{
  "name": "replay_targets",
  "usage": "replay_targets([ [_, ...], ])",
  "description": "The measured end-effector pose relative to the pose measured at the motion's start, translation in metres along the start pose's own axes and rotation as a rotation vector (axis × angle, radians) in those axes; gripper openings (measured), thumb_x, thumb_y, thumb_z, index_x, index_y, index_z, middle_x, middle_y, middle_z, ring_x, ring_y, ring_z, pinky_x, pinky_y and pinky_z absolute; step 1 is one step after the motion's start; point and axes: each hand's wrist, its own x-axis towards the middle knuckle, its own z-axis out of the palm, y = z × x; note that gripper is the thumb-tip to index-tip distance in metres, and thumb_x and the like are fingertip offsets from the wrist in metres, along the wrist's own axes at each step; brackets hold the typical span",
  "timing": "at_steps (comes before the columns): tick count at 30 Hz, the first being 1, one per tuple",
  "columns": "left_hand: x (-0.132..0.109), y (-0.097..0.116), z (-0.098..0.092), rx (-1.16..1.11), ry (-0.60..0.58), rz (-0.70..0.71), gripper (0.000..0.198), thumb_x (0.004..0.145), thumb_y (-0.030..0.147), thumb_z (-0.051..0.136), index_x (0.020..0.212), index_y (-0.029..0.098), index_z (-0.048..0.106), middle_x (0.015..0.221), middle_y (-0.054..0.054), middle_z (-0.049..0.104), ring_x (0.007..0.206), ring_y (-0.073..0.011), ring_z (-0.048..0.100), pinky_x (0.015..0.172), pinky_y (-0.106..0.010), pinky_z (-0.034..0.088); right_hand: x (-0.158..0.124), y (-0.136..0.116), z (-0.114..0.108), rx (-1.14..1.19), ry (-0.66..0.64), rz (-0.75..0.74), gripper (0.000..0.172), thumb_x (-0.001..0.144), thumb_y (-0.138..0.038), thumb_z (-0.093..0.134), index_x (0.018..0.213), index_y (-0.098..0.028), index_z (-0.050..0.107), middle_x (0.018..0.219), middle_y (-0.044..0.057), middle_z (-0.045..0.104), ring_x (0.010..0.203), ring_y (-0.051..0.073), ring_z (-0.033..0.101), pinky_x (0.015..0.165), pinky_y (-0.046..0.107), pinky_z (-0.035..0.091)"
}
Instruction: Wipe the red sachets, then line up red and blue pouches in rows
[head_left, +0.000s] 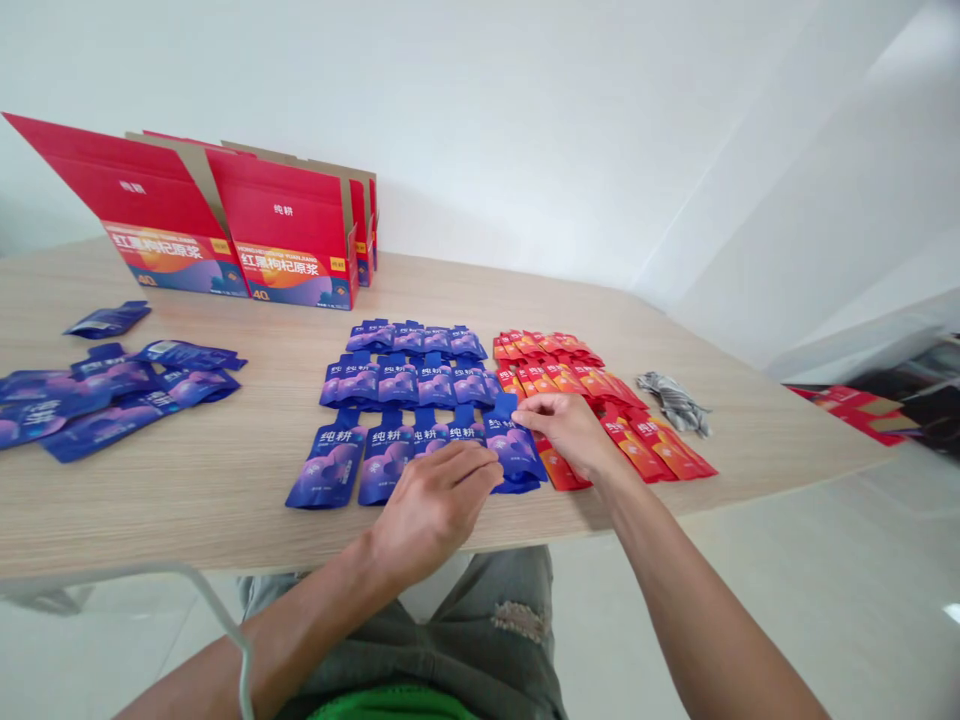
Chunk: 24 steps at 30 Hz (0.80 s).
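Observation:
Three rows of blue drink pouches (pixel 326 468) lie flat on the table, overlapping one another. At the right end of the nearest row is a blue pouch (pixel 516 455) with both hands on it. My right hand (pixel 566 428) pinches its upper right corner beside the spout tab. My left hand (pixel 448 492) is closed, its fingertips at the pouch's left edge, and it hides the lower part of neighbouring pouches. Rows of red pouches (pixel 667 447) lie alongside to the right, partly covered by my right hand and wrist.
Open red cartons (pixel 292 225) stand at the back left. Loose blue pouches (pixel 112 390) are heaped at the left. A bundle of silvery grey packets (pixel 673 402) lies right of the red rows. A pale cable (pixel 217 600) hangs at the table's front left.

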Motion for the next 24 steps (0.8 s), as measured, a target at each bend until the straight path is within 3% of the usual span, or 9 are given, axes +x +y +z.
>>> replay_targets([
  [7, -0.006, -0.004, 0.006, 0.117, -0.117, 0.034, 0.023, 0.107, 0.009, 0.05, 0.096, 0.011, 0.071, 0.096, -0.01, 0.078, 0.088, -0.0215, 0.074, 0.081, -0.035, 0.066, 0.01, 0.008, 0.01, -0.185, -0.002, -0.027, 0.009, 0.076, -0.029, 0.08, 0.073, -0.02, 0.08, 0.077, 0.003, 0.08, 0.072, 0.019, 0.069, 0.075, 0.033, 0.051],
  [13, -0.011, -0.004, 0.008, 0.164, -0.207, 0.033, 0.023, 0.105, 0.008, 0.052, 0.093, 0.011, 0.07, 0.093, -0.01, 0.076, 0.086, -0.0229, 0.072, 0.079, -0.035, 0.064, 0.016, 0.019, 0.014, -0.293, 0.002, -0.077, 0.006, 0.081, -0.024, 0.078, 0.077, -0.022, 0.083, 0.085, 0.004, 0.084, 0.08, 0.023, 0.076, 0.08, 0.034, 0.053],
  [24, -0.017, -0.001, 0.016, 0.156, -0.254, -0.039, 0.016, 0.103, 0.008, 0.056, 0.101, 0.009, 0.072, 0.098, -0.01, 0.076, 0.097, -0.0251, 0.073, 0.091, -0.04, 0.066, 0.018, 0.029, 0.018, -0.454, 0.009, -0.226, 0.011, 0.088, -0.022, 0.074, 0.082, -0.025, 0.084, 0.089, 0.003, 0.084, 0.079, 0.023, 0.076, 0.079, 0.036, 0.057],
])
